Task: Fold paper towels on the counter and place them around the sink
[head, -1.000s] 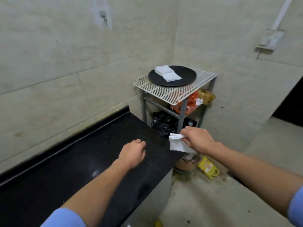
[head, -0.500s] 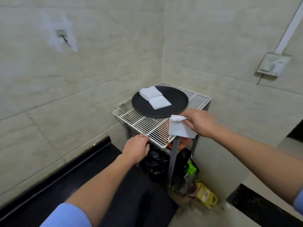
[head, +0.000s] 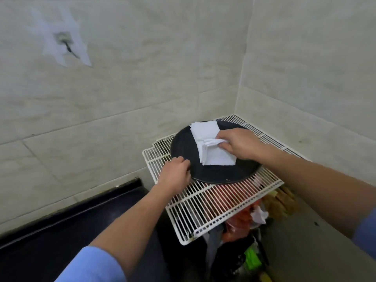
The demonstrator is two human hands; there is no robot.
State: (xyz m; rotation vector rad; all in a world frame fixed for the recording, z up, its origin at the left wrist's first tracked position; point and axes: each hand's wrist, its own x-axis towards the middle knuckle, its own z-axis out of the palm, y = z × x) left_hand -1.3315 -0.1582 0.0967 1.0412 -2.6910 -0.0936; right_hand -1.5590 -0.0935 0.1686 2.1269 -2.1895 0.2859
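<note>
Nearest the camera, the black stone tabletop (head: 61, 226) runs along the tiled wall and carries nothing that can be seen here. Beyond its end stands a white wire rack shelf (head: 213, 206), with red and black bags and bottles crowded underneath it.

At the rack's near-left side, the left hand (head: 176, 176) curls its fingers (head: 184, 161) around the near-left rim of the round black tray (head: 223, 174) that sits on the wire shelf, apparently steadying it.

Farther in, the right hand (head: 238, 143) is closed on a crumpled fold of white paper towel (head: 211, 142), pinched between thumb and fingertips and lowered onto the tray. Just below it lies a flat folded white paper towel (head: 218, 157), touching the held piece, and a second folded stack of white towels (head: 204, 130) rests at the tray's far-left edge.

Judging by this, the folding is partly done: two folded lots lie on the tray and a third is being set with them. No sink is visible, so placing the towels around it looks to remain, and whether more sheets are left to fold cannot be told.
</note>
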